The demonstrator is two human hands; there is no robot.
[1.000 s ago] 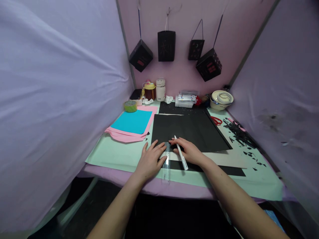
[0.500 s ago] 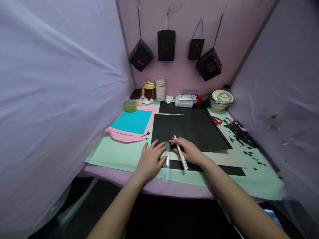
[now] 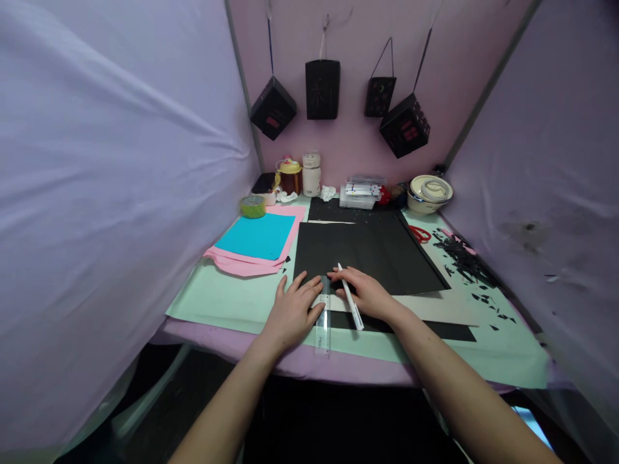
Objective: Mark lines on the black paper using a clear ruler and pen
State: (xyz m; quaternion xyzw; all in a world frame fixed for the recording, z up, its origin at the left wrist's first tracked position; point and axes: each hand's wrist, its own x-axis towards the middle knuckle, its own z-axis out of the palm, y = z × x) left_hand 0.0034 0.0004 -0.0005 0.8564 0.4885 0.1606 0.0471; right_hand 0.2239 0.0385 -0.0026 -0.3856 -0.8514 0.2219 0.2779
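A clear ruler [image 3: 323, 332] lies near the table's front edge, pointing away from me, with its far end on a sheet of black paper [image 3: 358, 251]. My left hand [image 3: 293, 312] rests flat with fingers spread, the fingertips on the ruler and the paper's near edge. Just right of the ruler, my right hand [image 3: 365, 293] keeps a white pen [image 3: 352, 303] between its fingers, clip end toward me. Its fingertips touch the black paper near the ruler's far end. Under that sheet lie a pale sheet [image 3: 435, 309] and another black strip [image 3: 449, 331].
Blue sheet [image 3: 258, 235] on pink paper [image 3: 242, 265] and green tape [image 3: 253, 206] lie left. Red-handled scissors [image 3: 420, 234] and black scraps [image 3: 464, 258] lie right. Bottle [image 3: 312, 175], marker box [image 3: 360, 193] and bowl [image 3: 428, 194] stand behind; black box lanterns [image 3: 323, 90] hang above.
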